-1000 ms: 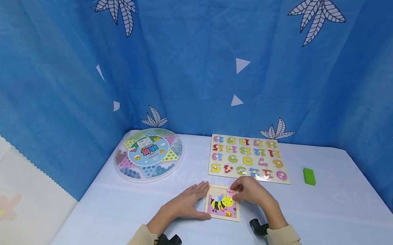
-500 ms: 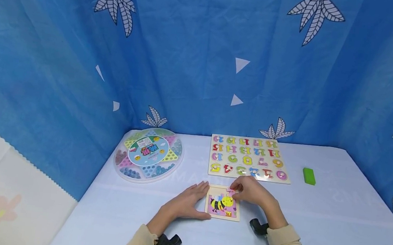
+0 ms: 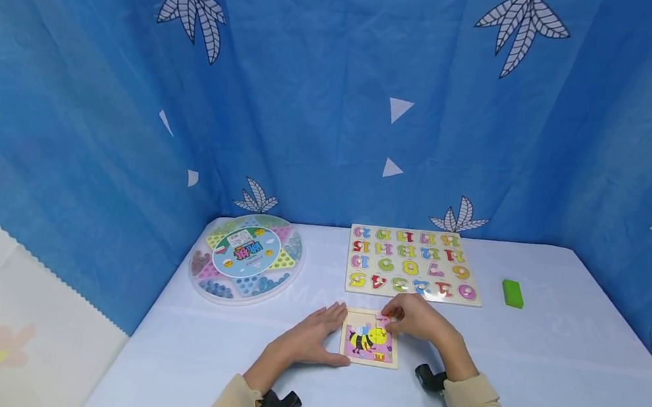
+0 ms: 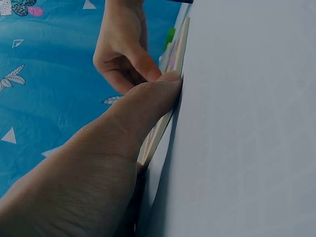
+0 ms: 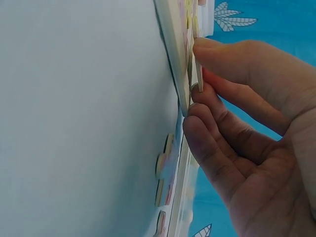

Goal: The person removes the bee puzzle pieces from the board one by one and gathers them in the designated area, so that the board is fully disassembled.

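Note:
A small square wooden jigsaw puzzle point(image 3: 369, 337) with a bee picture lies on the table. My left hand point(image 3: 310, 336) rests along its left side, thumb at the near corner and extended fingers at the far one. In the left wrist view the thumb point(image 4: 148, 101) touches the frame's edge. At the puzzle's far right corner, my right hand point(image 3: 414, 315) pinches a puzzle piece point(image 5: 199, 74) between thumb and fingers. In the right wrist view this thin piece stands tilted over the frame. The fingers hide most of its face.
A wooden number puzzle board point(image 3: 415, 264) lies just beyond the right hand. To the left is a round Chinese checkers set point(image 3: 246, 259) under a clear cover. A green block point(image 3: 512, 293) sits at the right. Blue curtain point(image 3: 325, 97) hangs behind the white-covered table point(image 3: 523, 370).

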Demonstrator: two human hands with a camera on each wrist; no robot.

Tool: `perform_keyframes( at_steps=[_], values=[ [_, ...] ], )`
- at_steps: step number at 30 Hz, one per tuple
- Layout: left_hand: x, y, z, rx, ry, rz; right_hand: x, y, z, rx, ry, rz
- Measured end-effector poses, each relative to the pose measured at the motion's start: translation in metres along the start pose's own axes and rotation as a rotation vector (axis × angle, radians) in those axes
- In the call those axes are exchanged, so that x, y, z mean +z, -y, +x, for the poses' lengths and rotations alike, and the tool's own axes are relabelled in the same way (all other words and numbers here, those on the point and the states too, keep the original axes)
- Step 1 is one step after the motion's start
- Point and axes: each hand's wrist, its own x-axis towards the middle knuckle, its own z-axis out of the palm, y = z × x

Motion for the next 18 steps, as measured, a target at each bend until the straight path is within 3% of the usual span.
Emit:
perform_keyframes(
  at_steps=[14,18],
  values=[
    [0.0027,0.0007,-0.0009,-0.014,0.012,-0.006,0.0017,-0.0061,-0.0004,-0.005,0.013,0.051],
    [0.0014,0.0004,-0.0012,0.007,-0.006,0.007,0.0002,-0.0065,0.0003,-0.012,0.009,0.044]
  ],
)
